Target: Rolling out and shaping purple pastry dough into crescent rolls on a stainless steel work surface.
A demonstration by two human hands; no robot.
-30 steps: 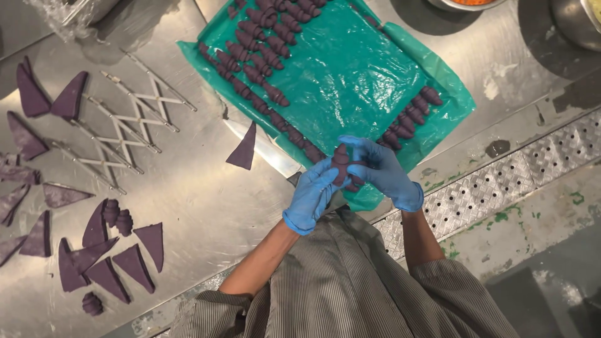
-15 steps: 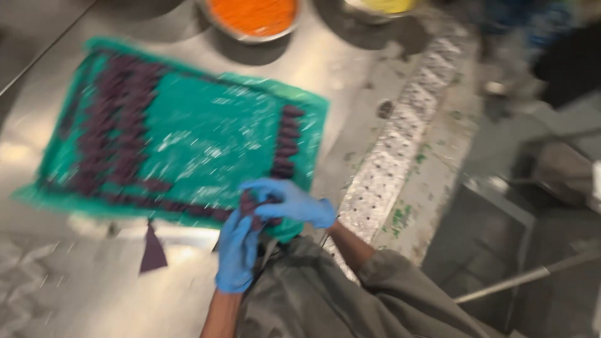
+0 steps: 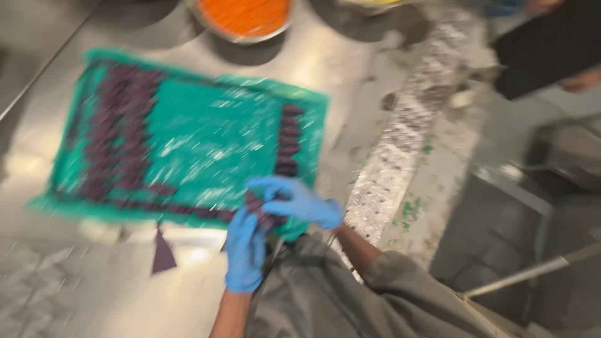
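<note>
Across the steel table [image 3: 75, 294] I see the green plastic sheet [image 3: 206, 138] as the largest thing and take it as my landmark: a crumpled, shiny rectangle with no label that I can read through the blur. On its left part lie dense rows of dark purple pieces [image 3: 119, 134], a short column of them stands by its right edge [image 3: 288, 141], and another row runs along its near edge. Beyond its far edge sits a round metal bowl of orange filling [image 3: 245, 17]. Just off its near edge lies a purple dough triangle [image 3: 163, 253]. Over its near right corner my left hand [image 3: 245, 247] and right hand [image 3: 299, 200], both in blue gloves, meet and pinch one small purple piece [image 3: 260, 211] between the fingertips, each hand closed on it. Against half a second ago, the sheet sits further left and lower in my view, the bowl shows less of itself at the top, and the hands keep the same grip on the piece.
</note>
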